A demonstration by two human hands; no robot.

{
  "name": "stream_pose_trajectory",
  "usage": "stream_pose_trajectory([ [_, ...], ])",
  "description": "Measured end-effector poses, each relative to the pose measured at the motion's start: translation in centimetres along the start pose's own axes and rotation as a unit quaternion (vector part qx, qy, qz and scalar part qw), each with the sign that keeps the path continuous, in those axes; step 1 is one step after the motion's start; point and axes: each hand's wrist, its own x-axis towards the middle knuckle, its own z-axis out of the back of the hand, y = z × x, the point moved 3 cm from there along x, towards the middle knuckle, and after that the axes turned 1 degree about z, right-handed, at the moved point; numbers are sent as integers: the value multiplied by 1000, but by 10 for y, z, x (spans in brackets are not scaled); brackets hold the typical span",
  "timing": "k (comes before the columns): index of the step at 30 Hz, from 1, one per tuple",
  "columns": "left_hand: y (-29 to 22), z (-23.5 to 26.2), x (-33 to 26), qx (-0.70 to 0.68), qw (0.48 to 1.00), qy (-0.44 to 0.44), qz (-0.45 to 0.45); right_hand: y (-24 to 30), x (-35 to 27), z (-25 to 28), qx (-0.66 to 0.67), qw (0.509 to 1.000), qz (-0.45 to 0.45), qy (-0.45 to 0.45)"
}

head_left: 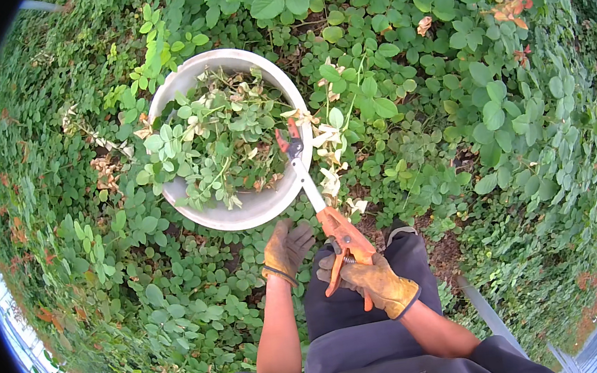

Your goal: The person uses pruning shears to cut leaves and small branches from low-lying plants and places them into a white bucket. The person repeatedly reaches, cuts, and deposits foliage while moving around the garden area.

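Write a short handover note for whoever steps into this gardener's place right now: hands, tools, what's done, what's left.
Left hand: gloved, open, empty, just below the white basin.
Right hand: gloved, gripping the orange-handled long shears, blades at the basin's right rim.
Done: basin already holds a heap of cut leafy stems.
Left: uncut green plants cover the ground all around; apparently more to cut.

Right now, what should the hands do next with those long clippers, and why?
Probably lower the clippers slightly over the bowl. Their tip already sits at the bowl's rim beside the cut leaves, the right hand grips the orange handles, and the left hand is free.
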Motion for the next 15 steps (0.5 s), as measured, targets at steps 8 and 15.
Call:
stream_pose_trajectory([
  [8, 11, -120, -10, -28, 942, 330, 51, 12, -37, 26, 32, 995, 15, 90],
  [15, -46, -71, -57, -69, 930, 340, -125, 28, -50, 23, 80, 972, 16, 221],
])
